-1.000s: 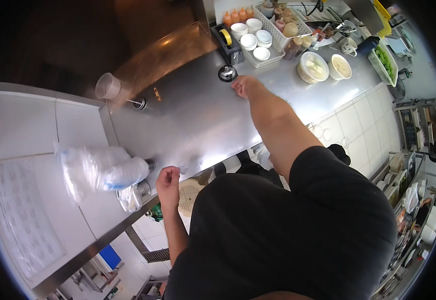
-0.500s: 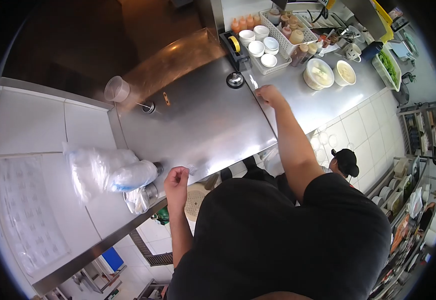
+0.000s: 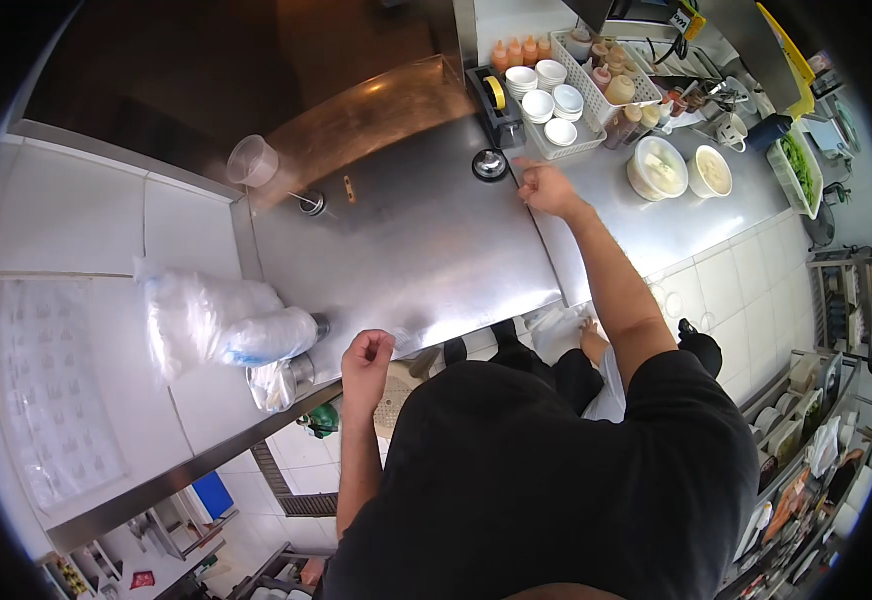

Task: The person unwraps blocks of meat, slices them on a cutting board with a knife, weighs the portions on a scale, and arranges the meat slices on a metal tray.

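My left hand point(image 3: 366, 362) is held low at the counter's near edge, thumb and fingers pinched. A small, clear piece of plastic film point(image 3: 402, 340) sticks out from its fingertips. Farther up, my right hand point(image 3: 548, 190) is over the seam of the steel counter point(image 3: 426, 240), index finger stretched out and the other fingers loosely bent. I see nothing in it. Just left of that fingertip stands a silver call bell point(image 3: 489, 165), apart from it. The black tape dispenser point(image 3: 496, 108) with a yellow roll is beyond the bell.
White bowls point(image 3: 538, 105) fill a basket beside sauce bottles point(image 3: 621, 90). Two tubs point(image 3: 656, 168) stand to the right. Clear plastic bags point(image 3: 221, 320) lie at left, near a clear cup point(image 3: 253, 160). Below the counter, another person's hand point(image 3: 592, 342) is by a white bag point(image 3: 556, 330).
The view has shifted. My right hand has come nearer the bell, its index finger now extended. My left hand keeps its pinch. Another person's hand has come into view under the counter.
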`<state>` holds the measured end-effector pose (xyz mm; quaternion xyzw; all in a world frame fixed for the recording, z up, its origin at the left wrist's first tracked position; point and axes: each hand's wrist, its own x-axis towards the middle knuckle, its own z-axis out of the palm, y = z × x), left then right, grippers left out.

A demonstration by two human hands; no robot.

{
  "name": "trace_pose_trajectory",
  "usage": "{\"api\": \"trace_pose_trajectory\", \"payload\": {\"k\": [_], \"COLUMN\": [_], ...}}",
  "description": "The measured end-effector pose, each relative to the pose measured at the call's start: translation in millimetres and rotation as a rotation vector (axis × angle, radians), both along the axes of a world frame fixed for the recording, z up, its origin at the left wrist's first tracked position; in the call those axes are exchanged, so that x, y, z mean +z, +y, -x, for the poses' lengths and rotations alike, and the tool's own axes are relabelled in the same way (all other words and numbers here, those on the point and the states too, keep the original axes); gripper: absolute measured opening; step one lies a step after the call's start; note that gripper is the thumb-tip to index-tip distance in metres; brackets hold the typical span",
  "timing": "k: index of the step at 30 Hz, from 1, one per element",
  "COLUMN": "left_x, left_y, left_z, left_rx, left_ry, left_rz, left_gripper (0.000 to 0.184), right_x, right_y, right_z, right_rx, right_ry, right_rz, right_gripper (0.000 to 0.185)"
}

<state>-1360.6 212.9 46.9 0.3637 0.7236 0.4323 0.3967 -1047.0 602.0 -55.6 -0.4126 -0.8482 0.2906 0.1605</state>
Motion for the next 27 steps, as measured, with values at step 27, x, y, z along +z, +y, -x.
{"api": "trace_pose_trajectory", "payload": {"k": [27], "left_x": [-2], "left_y": [-22], "left_z": [-15], "left_rx": [0.009], "left_ry": [0.020], "left_rz": [0.086], "left_gripper": [0.009], "right_x": [-49], "right_y": [36], "right_z": [59], "right_rx": [-0.439], "right_ry": [-0.002], "right_rz": [-0.084], "right_gripper": [0.023]}}
